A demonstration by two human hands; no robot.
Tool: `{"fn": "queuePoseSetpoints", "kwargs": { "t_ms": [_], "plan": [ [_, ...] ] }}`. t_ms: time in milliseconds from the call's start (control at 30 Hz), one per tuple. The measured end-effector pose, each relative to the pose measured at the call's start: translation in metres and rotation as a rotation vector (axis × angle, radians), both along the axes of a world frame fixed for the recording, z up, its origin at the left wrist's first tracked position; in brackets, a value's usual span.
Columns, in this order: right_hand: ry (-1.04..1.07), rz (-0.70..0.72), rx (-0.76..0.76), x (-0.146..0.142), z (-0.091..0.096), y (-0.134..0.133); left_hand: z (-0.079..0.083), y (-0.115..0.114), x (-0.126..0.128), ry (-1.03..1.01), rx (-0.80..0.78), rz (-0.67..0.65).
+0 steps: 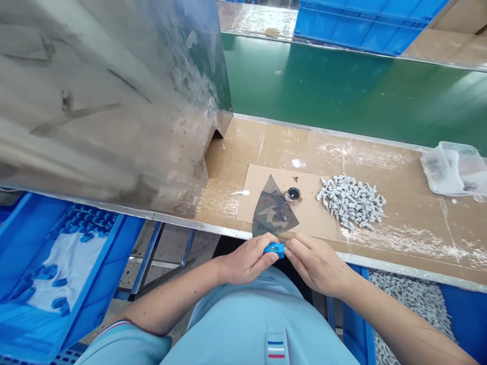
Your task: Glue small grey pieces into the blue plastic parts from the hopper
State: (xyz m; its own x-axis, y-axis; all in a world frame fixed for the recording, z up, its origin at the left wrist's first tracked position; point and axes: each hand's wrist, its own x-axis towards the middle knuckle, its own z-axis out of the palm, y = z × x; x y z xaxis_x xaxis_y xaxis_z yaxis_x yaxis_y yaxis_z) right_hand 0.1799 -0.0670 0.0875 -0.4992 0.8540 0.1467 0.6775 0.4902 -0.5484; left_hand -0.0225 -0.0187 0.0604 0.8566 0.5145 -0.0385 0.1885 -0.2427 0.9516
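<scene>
My left hand (pixel 247 258) is closed around a small blue plastic part (pixel 274 248), held just below the table's front edge. My right hand (pixel 314 261) pinches at the right end of that blue part; a small grey piece seems to sit between its fingertips, too small to be sure. Both hands meet over my lap. Just beyond them a camouflage cloth piece (pixel 274 210) lies on a cardboard sheet (pixel 312 218). A small dark round cap (pixel 293 193) rests beside the cloth. A pile of several small grey parts (pixel 352 202) lies to the right.
A large metal housing (pixel 106 101) fills the left. A green conveyor belt (pixel 342 91) runs behind the brown table (pixel 399 228). A clear plastic tub (pixel 452 170) sits at the right. Blue crates stand at lower left (pixel 57 268), the back (pixel 365 23), and lower right with grey parts (pixel 414 304).
</scene>
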Motion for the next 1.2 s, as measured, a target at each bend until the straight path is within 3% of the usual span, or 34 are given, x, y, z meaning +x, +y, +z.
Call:
{"fn": "queuePoseSetpoints", "kwargs": {
  "t_ms": [233, 400, 600, 667, 867, 967, 1033, 1200],
  "plan": [
    [0.083, -0.02, -0.046, -0.006, -0.015, 0.0, -0.007, -0.007, 0.0, -0.019, -0.162, 0.044],
    [0.157, -0.094, 0.034, -0.012, -0.018, 0.001, -0.003, -0.007, 0.002, -0.062, -0.264, 0.107],
    [0.107, -0.043, 0.106, -0.014, -0.02, -0.001, -0.007, -0.011, 0.003, -0.12, -0.495, 0.089],
    [0.1, -0.047, 0.098, -0.014, -0.02, -0.001, -0.01, -0.013, 0.003, -0.097, -0.398, 0.1],
    [0.218, -0.113, -0.036, -0.018, -0.023, -0.005, -0.025, -0.022, 0.005, -0.019, 0.196, 0.175],
    [0.258, -0.12, -0.04, -0.018, -0.027, -0.006, -0.03, -0.024, 0.007, -0.036, 0.394, 0.212],
    [0.239, -0.111, -0.006, -0.016, -0.029, -0.005, -0.029, -0.023, 0.007, -0.028, 0.398, 0.211],
    [0.087, -0.083, 0.046, -0.009, -0.025, 0.004, -0.02, -0.013, 0.005, -0.024, 0.145, 0.219]
  ]
}}
